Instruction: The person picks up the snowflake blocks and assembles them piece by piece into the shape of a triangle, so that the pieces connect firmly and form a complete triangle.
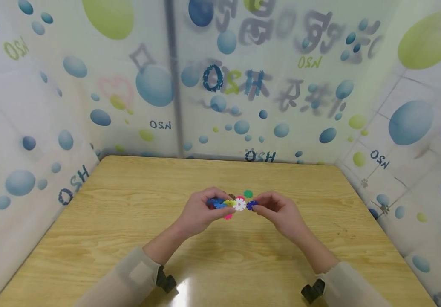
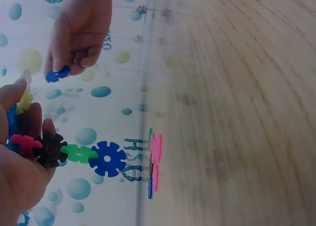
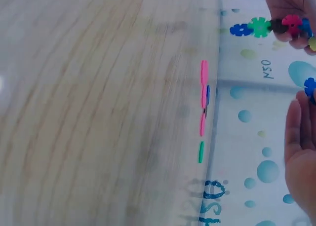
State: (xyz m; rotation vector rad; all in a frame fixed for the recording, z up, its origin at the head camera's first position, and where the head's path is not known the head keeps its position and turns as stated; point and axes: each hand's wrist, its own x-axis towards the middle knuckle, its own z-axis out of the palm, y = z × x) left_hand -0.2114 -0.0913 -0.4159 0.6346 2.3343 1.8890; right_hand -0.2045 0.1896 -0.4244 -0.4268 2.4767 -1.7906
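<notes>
My left hand (image 1: 199,215) grips a chain of interlocked, notched plastic snowflake discs. In the left wrist view the chain runs from a dark blue disc (image 2: 107,159) through a green disc (image 2: 79,153), a black disc (image 2: 51,149) and a pink disc (image 2: 25,144) to lighter blue, yellow (image 2: 23,103) and white. The white disc (image 1: 239,204) faces right at the chain's end, by my left thumb and fingertips. My right hand (image 1: 283,215) pinches a single blue disc (image 1: 251,205) between thumb and fingers, a small gap away from the white one. Both hands are raised above the table.
Loose discs lie flat on the wooden table (image 1: 128,256) beyond and below the hands, among them a green disc (image 1: 248,194) and a pink disc (image 1: 228,216). Patterned walls (image 1: 281,106) stand along the table's back and sides.
</notes>
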